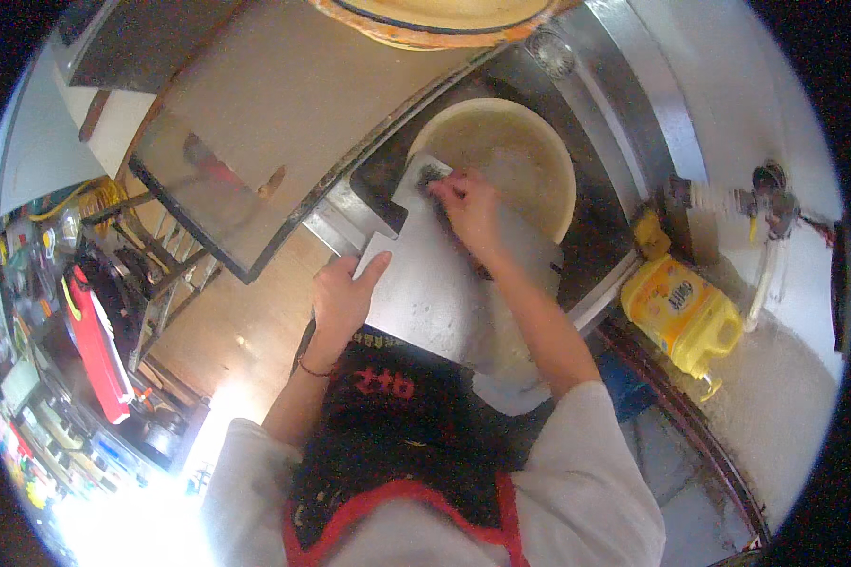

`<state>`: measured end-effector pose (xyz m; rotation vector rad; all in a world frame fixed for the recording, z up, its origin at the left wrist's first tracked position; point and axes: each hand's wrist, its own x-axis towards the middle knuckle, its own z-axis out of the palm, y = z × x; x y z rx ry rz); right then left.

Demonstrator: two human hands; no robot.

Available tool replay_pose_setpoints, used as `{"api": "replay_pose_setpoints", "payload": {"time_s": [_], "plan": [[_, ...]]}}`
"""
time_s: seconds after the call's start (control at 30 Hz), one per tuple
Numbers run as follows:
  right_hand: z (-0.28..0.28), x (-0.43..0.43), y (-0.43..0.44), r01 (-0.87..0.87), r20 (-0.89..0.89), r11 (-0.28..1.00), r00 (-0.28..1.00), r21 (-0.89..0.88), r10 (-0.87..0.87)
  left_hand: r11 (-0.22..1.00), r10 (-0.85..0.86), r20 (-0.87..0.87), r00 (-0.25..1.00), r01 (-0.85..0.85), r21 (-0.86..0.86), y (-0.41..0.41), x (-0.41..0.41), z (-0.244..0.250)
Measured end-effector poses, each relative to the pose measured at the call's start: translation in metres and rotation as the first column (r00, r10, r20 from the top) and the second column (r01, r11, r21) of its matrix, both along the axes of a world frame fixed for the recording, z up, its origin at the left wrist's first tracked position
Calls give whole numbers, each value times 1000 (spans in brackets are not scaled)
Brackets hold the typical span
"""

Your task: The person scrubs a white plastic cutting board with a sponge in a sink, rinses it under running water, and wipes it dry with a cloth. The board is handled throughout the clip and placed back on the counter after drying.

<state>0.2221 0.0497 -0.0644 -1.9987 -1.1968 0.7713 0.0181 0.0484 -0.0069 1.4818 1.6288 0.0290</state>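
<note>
A flat, pale metal panel (425,301) with a cut-out edge leans from my apron towards a sink. My left hand (342,298) grips its left edge, thumb on the upper face. My right hand (468,209) presses a small dark scouring pad (432,174) against the panel's far end; the pad is partly hidden by the fingers and blurred. Beneath that end, a large cream-coloured round basin (496,117) holds cloudy liquid and stands in the metal sink (603,177). Wet streaks and drops show on the panel.
A yellow detergent jug (681,312) with a pump stands right of the sink, below a wall tap (773,198). A dark-edged tabletop (312,106) borders the sink on the left, with a large round vessel (440,28) at the far side. Crowded shelves (49,397) line the left.
</note>
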Motion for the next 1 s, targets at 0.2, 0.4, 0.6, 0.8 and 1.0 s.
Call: {"api": "replay_pose_setpoints", "payload": {"time_s": [0.2,0.4,0.6,0.8,1.0], "plan": [[3,2,-36,-79,-33,995,996,52,81,999,16,15,1000,-17,29,-5,-4,-11],[-27,63,-61,189,109,982,976,2,-189,989,-8,-20,1000,11,146,-9,-2,-15],[-37,41,-53,107,159,989,980,101,-123,972,-94,-87,992,111,208,-4,2,-11],[-40,127,-126,237,317,960,931,-149,-181,994,-100,188,977,90,61,4,-15,-5],[-25,149,-112,437,341,874,805,211,-485,992,52,321,946,-12,-126,-6,-12,75]]}}
